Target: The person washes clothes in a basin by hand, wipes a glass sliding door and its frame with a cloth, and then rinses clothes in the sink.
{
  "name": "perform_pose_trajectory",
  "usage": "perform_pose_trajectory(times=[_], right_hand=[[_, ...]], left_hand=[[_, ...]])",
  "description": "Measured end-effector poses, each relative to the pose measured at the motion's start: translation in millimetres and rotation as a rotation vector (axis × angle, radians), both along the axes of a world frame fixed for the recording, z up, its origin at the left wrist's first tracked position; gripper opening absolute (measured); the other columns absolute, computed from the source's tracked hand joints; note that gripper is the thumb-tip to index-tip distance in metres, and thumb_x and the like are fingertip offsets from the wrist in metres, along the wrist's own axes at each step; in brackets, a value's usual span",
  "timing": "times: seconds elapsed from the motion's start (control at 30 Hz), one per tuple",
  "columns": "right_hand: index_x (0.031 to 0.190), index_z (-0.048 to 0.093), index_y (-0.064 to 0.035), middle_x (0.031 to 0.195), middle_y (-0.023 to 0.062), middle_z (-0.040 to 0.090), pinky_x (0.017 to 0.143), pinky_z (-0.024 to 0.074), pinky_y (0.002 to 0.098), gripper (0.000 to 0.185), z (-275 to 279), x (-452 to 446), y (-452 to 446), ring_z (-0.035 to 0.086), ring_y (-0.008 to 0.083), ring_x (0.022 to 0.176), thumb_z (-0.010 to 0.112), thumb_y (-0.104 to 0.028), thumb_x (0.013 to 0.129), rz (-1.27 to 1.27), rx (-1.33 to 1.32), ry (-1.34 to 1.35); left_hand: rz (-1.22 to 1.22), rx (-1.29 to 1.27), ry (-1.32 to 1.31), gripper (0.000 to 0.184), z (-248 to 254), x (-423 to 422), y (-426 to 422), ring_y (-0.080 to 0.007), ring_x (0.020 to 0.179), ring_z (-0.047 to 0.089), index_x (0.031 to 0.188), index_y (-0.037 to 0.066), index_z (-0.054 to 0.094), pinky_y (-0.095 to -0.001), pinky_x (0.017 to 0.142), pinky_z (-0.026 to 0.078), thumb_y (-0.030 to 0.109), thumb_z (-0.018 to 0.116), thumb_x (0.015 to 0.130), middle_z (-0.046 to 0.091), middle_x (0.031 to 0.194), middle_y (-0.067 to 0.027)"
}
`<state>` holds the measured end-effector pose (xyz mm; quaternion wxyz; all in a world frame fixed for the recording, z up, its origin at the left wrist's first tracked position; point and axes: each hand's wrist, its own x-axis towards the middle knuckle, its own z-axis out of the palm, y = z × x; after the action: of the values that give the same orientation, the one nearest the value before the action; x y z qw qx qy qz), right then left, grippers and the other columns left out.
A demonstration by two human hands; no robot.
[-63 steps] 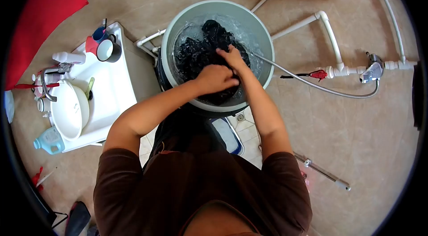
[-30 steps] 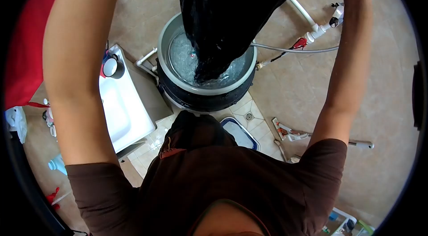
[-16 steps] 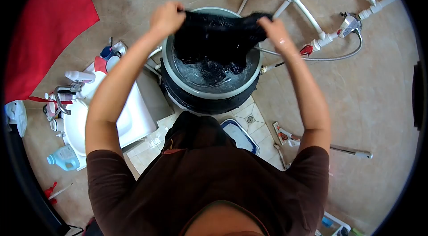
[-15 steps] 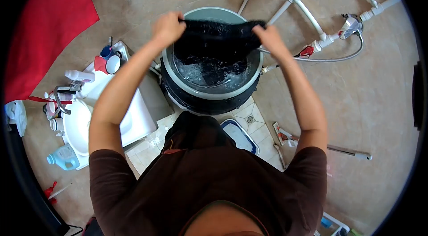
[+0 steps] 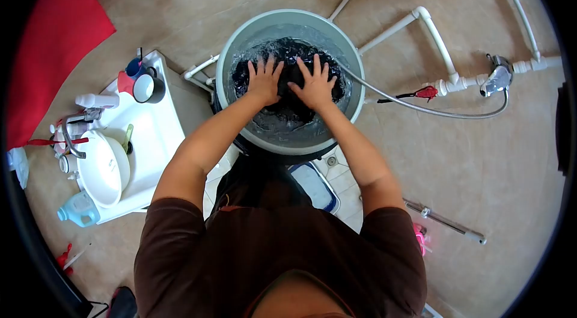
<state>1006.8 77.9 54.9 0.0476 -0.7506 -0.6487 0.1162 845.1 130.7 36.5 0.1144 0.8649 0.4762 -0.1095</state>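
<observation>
A round grey tub (image 5: pixel 288 14) stands in front of me, holding water and a dark, soaked piece of cloth (image 5: pixel 290 112). My left hand (image 5: pixel 263 84) lies palm down on the cloth, fingers spread. Beside it, my right hand (image 5: pixel 314 86) is spread flat on the same cloth, its thumb pointing toward the left hand. Neither hand grips anything. Much of the cloth is under the water, so its kind cannot be made out. A flexible metal hose (image 5: pixel 421 108) reaches over the tub's right rim.
To the left is a white sink (image 5: pixel 159 150) with a white basin (image 5: pixel 103 168), a mug (image 5: pixel 148 88) and bottles. White pipes (image 5: pixel 437 39) run along the right wall. A blue-rimmed tray-like object (image 5: pixel 315 184) lies on the floor below the tub.
Both hands held the black cloth stretched above the tub; now it is down in the water. The hands have let go, moved closer together and spread flat on it. The view has shifted.
</observation>
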Motion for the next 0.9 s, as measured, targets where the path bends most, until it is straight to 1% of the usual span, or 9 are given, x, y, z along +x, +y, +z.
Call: perform_pose_trajectory(times=[0.17, 0.3, 0.33, 0.53, 0.63, 0.7, 0.73, 0.8, 0.9], right_hand=[[0.140, 0.043, -0.0214, 0.146, 0.0173, 0.032, 0.102, 0.0257, 0.0663, 0.075, -39.6, -1.2, 18.0, 0.035, 0.0452, 0.128, 0.069, -0.048, 0.075, 0.091, 0.084, -0.167], [0.130, 0.053, -0.0152, 0.139, 0.0144, 0.043, 0.103, 0.0311, 0.0590, 0.063, -64.9, 15.5, 46.0, 0.042, 0.0415, 0.123, 0.065, -0.047, 0.077, 0.114, 0.051, -0.139], [0.129, 0.054, -0.0140, 0.139, 0.0140, 0.044, 0.103, 0.0310, 0.0585, 0.062, -85.4, 22.9, 52.9, 0.043, 0.0404, 0.123, 0.064, -0.048, 0.078, 0.108, 0.069, -0.143], [0.129, 0.054, -0.0024, 0.130, 0.0215, 0.054, 0.106, 0.0323, 0.0502, 0.069, -91.2, 34.9, 82.1, 0.052, 0.0372, 0.119, 0.050, -0.058, 0.088, -0.059, 0.165, 0.049], [0.135, 0.049, -0.0003, 0.133, 0.0257, 0.051, 0.106, 0.0323, 0.0442, 0.077, -26.9, 33.9, 72.6, 0.047, 0.0380, 0.125, 0.052, -0.058, 0.085, -0.361, -0.064, 0.327], [0.126, 0.057, -0.0002, 0.135, 0.0205, 0.051, 0.110, 0.0270, 0.0388, 0.063, -75.2, 70.1, 70.1, 0.044, 0.0328, 0.129, 0.056, -0.047, 0.084, -0.322, 0.145, 0.995], [0.127, 0.056, -0.0021, 0.132, 0.0180, 0.053, 0.108, 0.0302, 0.0384, 0.063, -62.5, 65.1, 60.6, 0.046, 0.0304, 0.126, 0.055, -0.049, 0.086, -0.425, 0.211, 1.151], [0.129, 0.054, -0.0061, 0.127, 0.0130, 0.056, 0.105, 0.0365, 0.0376, 0.062, -17.3, 42.4, 32.8, 0.050, 0.0257, 0.120, 0.053, -0.053, 0.089, -0.628, 0.340, 1.459], [0.131, 0.052, -0.0051, 0.131, 0.0151, 0.054, 0.105, 0.0378, 0.0436, 0.075, -11.6, 36.8, 13.2, 0.051, 0.0308, 0.122, 0.041, -0.067, 0.090, -0.924, 0.052, 1.849]], left_hand=[[-0.009, -0.102, 0.079, 0.098, -31.2, 16.0, 10.4, -0.0434, 0.143, 0.007, 0.152, 0.015, 0.018, -0.0657, 0.110, 0.007, 0.042, 0.072, 0.075, 0.008, 0.157, -0.0166], [0.021, -0.233, -0.006, 0.084, -3.7, 17.8, 28.7, -0.0421, 0.143, 0.012, 0.149, 0.015, 0.026, -0.0620, 0.109, 0.023, 0.036, 0.068, 0.078, 0.007, 0.158, -0.0173], [0.103, -0.168, -0.126, 0.081, -20.4, 16.8, 30.6, -0.0423, 0.140, 0.021, 0.147, 0.017, 0.030, -0.0586, 0.106, 0.032, 0.032, 0.069, 0.078, 0.016, 0.156, -0.0162], [0.355, -0.275, -0.241, 0.068, -2.1, 19.2, 41.6, -0.0361, 0.124, 0.046, 0.136, 0.022, 0.047, -0.0455, 0.102, 0.041, 0.027, 0.070, 0.073, 0.044, 0.139, -0.0165], [0.564, -0.417, -0.688, 0.051, -28.7, 11.6, 51.3, -0.0297, 0.101, 0.062, 0.120, 0.013, 0.062, -0.0366, 0.092, 0.047, 0.024, 0.069, 0.071, 0.064, 0.111, -0.0164], [0.804, -0.765, -1.074, 0.040, -33.0, 8.8, 49.2, -0.0274, 0.098, 0.064, 0.109, 0.011, 0.069, -0.0354, 0.086, 0.049, 0.025, 0.069, 0.072, 0.068, 0.100, -0.0163], [0.914, -0.834, -1.156, 0.046, -20.7, 9.1, 47.3, -0.0178, 0.093, 0.061, 0.110, -0.002, 0.066, -0.0289, 0.082, 0.046, 0.024, 0.069, 0.072, 0.067, 0.101, -0.0096], [0.726, -0.643, -1.180, 0.042, 4.3, 20.7, 35.7, -0.0201, 0.090, 0.063, 0.106, 0.001, 0.068, -0.0301, 0.080, 0.048, 0.026, 0.069, 0.071, 0.069, 0.097, -0.0110], [0.397, -0.349, -1.013, 0.036, 77.0, 42.2, 8.6, -0.0268, 0.082, 0.067, 0.100, 0.009, 0.072, -0.0336, 0.076, 0.051, 0.029, 0.068, 0.070, 0.071, 0.089, -0.0132]])
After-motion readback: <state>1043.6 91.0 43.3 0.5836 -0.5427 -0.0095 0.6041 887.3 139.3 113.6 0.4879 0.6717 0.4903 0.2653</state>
